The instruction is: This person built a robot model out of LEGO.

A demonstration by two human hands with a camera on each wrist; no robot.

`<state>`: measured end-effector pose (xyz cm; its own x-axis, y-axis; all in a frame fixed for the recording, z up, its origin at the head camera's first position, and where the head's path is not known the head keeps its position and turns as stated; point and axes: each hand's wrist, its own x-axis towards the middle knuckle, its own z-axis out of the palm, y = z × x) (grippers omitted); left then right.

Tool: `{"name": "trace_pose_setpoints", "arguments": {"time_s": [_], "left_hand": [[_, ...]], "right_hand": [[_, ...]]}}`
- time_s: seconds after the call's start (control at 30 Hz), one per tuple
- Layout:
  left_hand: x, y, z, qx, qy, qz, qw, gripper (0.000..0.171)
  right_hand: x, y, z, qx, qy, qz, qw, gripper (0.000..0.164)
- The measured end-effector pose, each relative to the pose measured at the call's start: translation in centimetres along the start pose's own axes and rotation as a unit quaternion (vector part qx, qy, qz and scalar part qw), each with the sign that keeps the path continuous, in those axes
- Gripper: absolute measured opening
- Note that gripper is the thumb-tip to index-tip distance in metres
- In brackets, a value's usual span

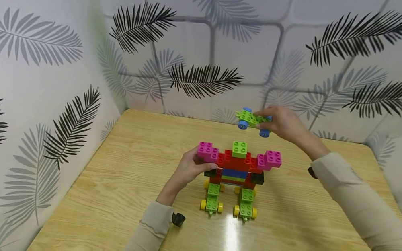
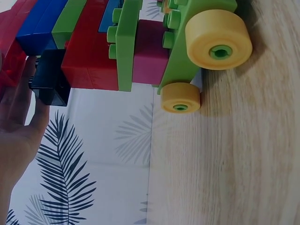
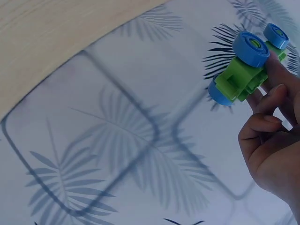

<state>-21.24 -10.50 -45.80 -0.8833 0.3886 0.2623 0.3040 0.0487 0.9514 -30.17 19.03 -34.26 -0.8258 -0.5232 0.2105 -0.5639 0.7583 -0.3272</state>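
Observation:
A figure of toy building blocks (image 1: 235,163) stands upright on the table, with a red body, pink arm ends, a blue stripe and a light-green block on top. Its two feet are green wheeled bases with yellow wheels (image 2: 218,40). My left hand (image 1: 186,170) holds the figure by its left side, thumb in front, near the pink blocks and a black block (image 2: 51,77); its other fingers are partly hidden. Raised above and behind the figure, my right hand (image 1: 284,121) pinches a green toy car base (image 1: 250,117) with blue wheels (image 3: 251,48). The car base touches nothing else.
The wooden table (image 1: 140,152) reaches back to a wall (image 1: 229,55) with a leaf pattern, and a similar wall (image 1: 27,84) runs along the left side. Dark wrist straps show at both sleeves.

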Motion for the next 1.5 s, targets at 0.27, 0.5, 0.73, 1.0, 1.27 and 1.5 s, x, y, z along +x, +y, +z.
{"name": "trace_pose_setpoints", "arguments": {"time_s": [0.27, 0.5, 0.73, 1.0, 1.27, 1.5], "left_hand": [[0.2, 0.1, 0.3, -0.001, 0.003, 0.001, 1.0, 0.047], [0.3, -0.1, 0.4, -0.002, 0.008, -0.01, 0.9999, 0.045], [0.6, -0.1, 0.5, -0.008, 0.004, -0.003, 1.0, 0.049], [0.8, -0.1, 0.7, -0.013, 0.002, -0.013, 0.9998, 0.046], [1.3, 0.0, 0.9, -0.02, 0.002, -0.014, 0.9997, 0.044], [1.5, 0.0, 1.2, -0.027, -0.001, -0.01, 0.9996, 0.044]], "right_hand": [[-1.3, -3.1, -2.3, -0.019, 0.028, -0.061, 0.998, 0.038], [-2.5, -6.1, -4.2, -0.019, 0.041, -0.114, 0.992, 0.037], [-3.5, -8.1, -5.2, -0.037, 0.039, -0.167, 0.985, 0.038], [-4.0, -9.1, -5.4, -0.031, 0.016, -0.168, 0.985, 0.037], [-4.0, -9.2, -5.3, -0.028, -0.017, -0.159, 0.987, 0.036], [-4.1, -9.2, -5.1, -0.036, -0.043, -0.143, 0.988, 0.039]]}}
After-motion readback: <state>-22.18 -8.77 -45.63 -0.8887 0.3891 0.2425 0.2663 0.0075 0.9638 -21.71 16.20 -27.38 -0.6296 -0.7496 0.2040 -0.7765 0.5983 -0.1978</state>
